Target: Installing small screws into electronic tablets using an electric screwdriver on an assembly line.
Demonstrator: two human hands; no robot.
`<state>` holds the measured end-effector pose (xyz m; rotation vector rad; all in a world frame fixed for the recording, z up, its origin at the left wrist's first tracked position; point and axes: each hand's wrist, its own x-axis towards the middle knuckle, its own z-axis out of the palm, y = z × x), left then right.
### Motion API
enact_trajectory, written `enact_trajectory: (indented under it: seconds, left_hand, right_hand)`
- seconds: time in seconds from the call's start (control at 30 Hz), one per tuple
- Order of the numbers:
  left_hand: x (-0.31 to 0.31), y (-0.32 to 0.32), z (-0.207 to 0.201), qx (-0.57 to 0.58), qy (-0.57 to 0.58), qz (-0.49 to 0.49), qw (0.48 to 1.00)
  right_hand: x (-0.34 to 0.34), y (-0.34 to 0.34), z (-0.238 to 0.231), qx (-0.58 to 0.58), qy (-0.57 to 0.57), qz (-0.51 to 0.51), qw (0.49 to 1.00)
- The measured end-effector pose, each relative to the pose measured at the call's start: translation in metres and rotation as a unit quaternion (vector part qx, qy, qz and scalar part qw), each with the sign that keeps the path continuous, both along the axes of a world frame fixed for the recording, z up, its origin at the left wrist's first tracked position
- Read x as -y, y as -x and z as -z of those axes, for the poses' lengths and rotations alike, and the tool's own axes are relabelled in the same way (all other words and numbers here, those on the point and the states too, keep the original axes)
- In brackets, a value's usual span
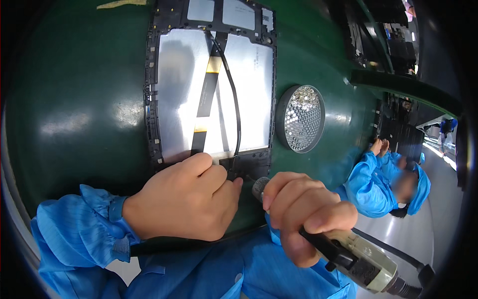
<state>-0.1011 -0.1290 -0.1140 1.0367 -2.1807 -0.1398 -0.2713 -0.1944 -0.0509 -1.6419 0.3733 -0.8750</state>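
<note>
An opened tablet (174,99) with a black frame and silver inner panels lies on the green work surface. A black flat ribbon (204,102) with yellowish tape and a thin black cable (232,82) run down its middle. My left hand (186,199) is closed at the tablet's near edge, its curled fingers by the lower black part; what they hold is hidden. Wrapped in my right hand (303,212) is an electric screwdriver (361,261), grey and black. It tilts, with its knurled nose toward the tablet's lower right corner; the tip's contact is unclear.
Right of the tablet stands a round dish (303,119) of small shiny metal pieces. The screwdriver's cord (393,247) trails at lower right. Farther right, a person in blue workwear (371,184) works by dark racks. A yellowish strip (121,4) lies at the far left.
</note>
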Motion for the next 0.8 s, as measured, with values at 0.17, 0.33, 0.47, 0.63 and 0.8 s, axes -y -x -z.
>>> enact_trajectory:
  seconds: [0.17, 0.33, 0.47, 0.63, 0.8]
  left_hand:
    - [-0.005, 0.0, -0.007, 0.039, -0.026, -0.004, 0.999]
    - [-0.013, 0.017, -0.01, 0.023, -0.06, -0.087, 0.994]
    - [-0.014, 0.016, -0.012, 0.044, -0.045, -0.086, 0.994]
    - [-0.026, 0.003, -0.024, -0.031, -0.079, -0.086, 0.993]
    - [-0.021, 0.006, -0.027, -0.017, -0.083, -0.091, 0.992]
  right_hand:
    - [0.013, 0.016, -0.005, 0.059, -0.048, 0.001, 0.997]
    - [0.04, 0.055, -0.012, 0.068, 0.041, 0.117, 0.99]
    - [0.047, 0.077, -0.007, 0.086, 0.034, 0.136, 0.986]
    - [0.034, 0.07, -0.007, 0.101, 0.024, 0.151, 0.983]
    - [0.039, 0.076, -0.003, 0.108, 0.016, 0.158, 0.981]
